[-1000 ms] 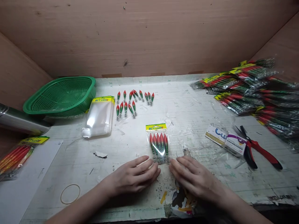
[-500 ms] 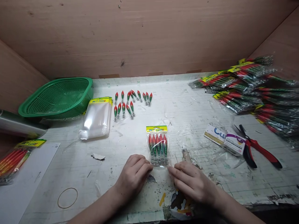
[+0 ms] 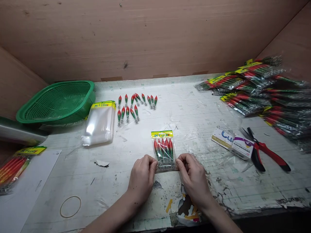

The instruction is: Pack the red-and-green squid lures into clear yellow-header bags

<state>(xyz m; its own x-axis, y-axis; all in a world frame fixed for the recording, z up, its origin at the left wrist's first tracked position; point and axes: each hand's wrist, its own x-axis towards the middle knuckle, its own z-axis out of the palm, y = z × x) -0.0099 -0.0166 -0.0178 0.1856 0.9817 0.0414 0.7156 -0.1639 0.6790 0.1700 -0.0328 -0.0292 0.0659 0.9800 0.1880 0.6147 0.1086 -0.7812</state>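
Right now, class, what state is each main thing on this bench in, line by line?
Front bag: holds five lures; seal unclear
Left hand: pinching the bag's near left corner
Right hand: pinching the near right corner
Loose lures: unbagged, in rough rows
Clear bags: stacked flat
Lure packs: filled, piled overlapping
Leftmost pack: filled, flat
Pliers: open
Rubber band: slack loop

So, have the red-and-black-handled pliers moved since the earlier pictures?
No, the pliers sit unshifted, right of the torn brown surface patch.
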